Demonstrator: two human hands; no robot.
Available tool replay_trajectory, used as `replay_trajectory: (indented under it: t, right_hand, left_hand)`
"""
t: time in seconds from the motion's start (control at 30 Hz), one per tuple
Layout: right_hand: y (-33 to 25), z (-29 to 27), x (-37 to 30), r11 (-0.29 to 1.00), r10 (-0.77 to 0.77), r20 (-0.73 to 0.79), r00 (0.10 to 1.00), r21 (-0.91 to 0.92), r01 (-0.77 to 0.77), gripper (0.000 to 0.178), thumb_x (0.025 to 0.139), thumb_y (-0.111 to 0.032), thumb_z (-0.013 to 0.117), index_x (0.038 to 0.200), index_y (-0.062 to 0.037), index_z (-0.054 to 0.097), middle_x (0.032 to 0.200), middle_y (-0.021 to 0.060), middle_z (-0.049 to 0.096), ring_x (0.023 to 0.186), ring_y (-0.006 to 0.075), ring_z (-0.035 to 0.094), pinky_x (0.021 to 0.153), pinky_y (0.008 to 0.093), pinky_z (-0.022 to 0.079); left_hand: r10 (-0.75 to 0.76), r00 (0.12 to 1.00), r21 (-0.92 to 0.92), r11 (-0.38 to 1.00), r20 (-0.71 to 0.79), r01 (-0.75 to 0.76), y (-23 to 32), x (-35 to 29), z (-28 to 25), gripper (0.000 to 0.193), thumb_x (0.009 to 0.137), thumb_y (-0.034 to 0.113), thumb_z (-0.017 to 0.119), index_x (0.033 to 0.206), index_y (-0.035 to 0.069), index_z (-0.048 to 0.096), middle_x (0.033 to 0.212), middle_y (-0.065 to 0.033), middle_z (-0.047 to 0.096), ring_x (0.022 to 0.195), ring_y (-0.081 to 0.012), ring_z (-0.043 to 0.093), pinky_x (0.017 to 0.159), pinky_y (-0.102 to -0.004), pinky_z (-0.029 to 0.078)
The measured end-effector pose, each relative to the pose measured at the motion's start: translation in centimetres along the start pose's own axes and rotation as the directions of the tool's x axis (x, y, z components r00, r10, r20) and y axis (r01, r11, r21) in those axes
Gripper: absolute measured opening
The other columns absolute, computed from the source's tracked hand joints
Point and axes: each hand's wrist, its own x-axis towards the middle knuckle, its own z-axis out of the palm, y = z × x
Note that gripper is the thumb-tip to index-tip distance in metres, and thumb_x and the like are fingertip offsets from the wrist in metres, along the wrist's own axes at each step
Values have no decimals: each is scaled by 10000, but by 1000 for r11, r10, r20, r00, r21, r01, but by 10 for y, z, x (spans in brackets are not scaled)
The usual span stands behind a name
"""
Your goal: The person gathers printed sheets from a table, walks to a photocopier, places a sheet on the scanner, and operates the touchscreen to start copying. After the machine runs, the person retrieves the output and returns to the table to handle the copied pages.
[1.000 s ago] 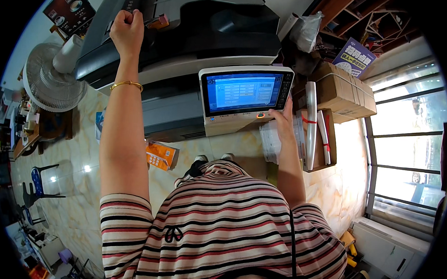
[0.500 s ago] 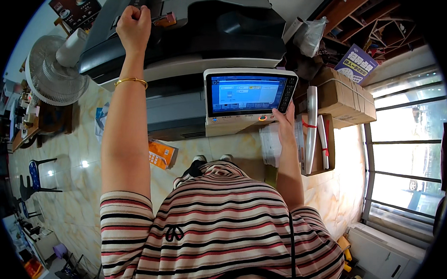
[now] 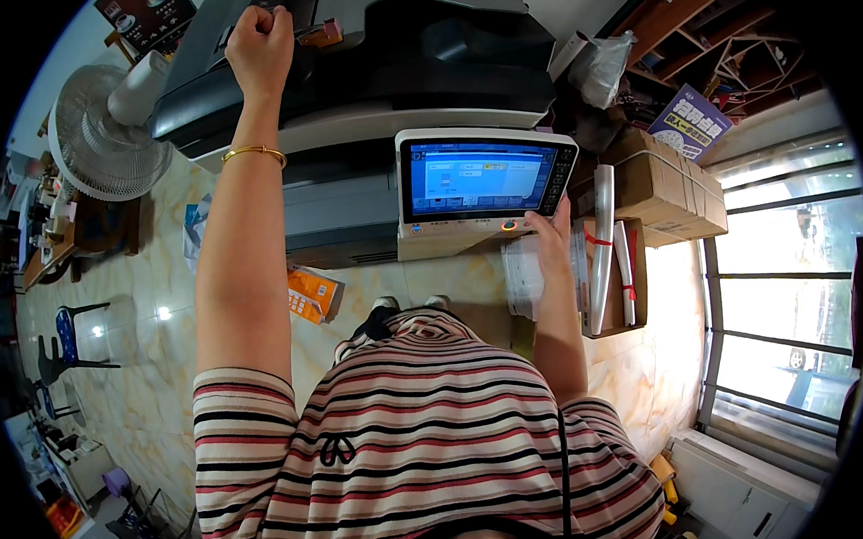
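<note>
The left hand (image 3: 259, 50) is curled into a fist, fingers drawn together, at the top of the dark copier (image 3: 362, 91); whether anything is held inside cannot be told. The lit touchscreen panel (image 3: 477, 181) is set at the copier's front, its lower right corner touched by the thumb of the right hand (image 3: 553, 240); whether it is clamped is unclear.

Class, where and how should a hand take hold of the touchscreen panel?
The touchscreen panel is probably best gripped by its right edge, coming from the right, thumb in front: it is slab-shaped, and that edge juts past the copier.
</note>
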Motion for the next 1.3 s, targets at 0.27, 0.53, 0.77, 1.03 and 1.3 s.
replay_trajectory:
  t: [0.27, 0.53, 0.77, 1.03, 1.3]
  right_hand:
    - [1, -6, 1, 1000, 17, 57, 998, 13, -17, 552, 775, 4, 541, 1294, -57, 365, 1069, 34, 534, 876, 104, 513, 722, 251, 432]
    - [-2, 0, 1, 999, 15, -11, 1000, 34, -15, 492, 835, -7, 531, 1294, -66, 364, 1063, 21, 533, 895, 99, 503, 732, 248, 422]
    - [-5, 1, 0, 999, 44, -7, 999, 7, -44, 488, 824, -8, 536, 1279, -56, 364, 1062, 28, 535, 893, 106, 514, 730, 248, 427]
    - [3, -6, 2, 998, 32, 36, 999, 48, -34, 541, 778, 29, 520, 1287, -52, 356, 1056, 35, 537, 885, 109, 522, 722, 253, 437]
    - [20, -2, -2, 926, -205, -221, 954, -359, 116, 551, 826, -117, 599, 1317, -59, 354, 1111, 88, 541, 1044, 195, 487, 895, 301, 376]
  left_hand:
    - [0, 1000, -3, 1000, 9, 0, 3, -1, -1, 311, 781, 207, 636, 599, 18, 469, 507, -73, 498, 461, -203, 472, 519, -304, 423]
    - [2, 1000, -45, 999, -17, -3, 2, -2, 1, 359, 812, 215, 638, 614, 12, 417, 521, -53, 414, 515, -126, 364, 511, -289, 362]
    - [-8, 1000, -31, 1000, -8, 7, 3, -2, 1, 344, 799, 214, 638, 607, 15, 433, 516, -57, 439, 501, -154, 404, 515, -296, 382]
    - [-14, 1000, 14, 1000, 10, 14, -1, 0, 1, 315, 782, 218, 638, 597, 22, 474, 509, -71, 505, 466, -209, 486, 524, -314, 429]
    - [-9, 1000, -11, 1000, 20, 9, 2, -1, 4, 319, 788, 219, 638, 599, 22, 471, 508, -69, 503, 461, -207, 481, 518, -314, 426]
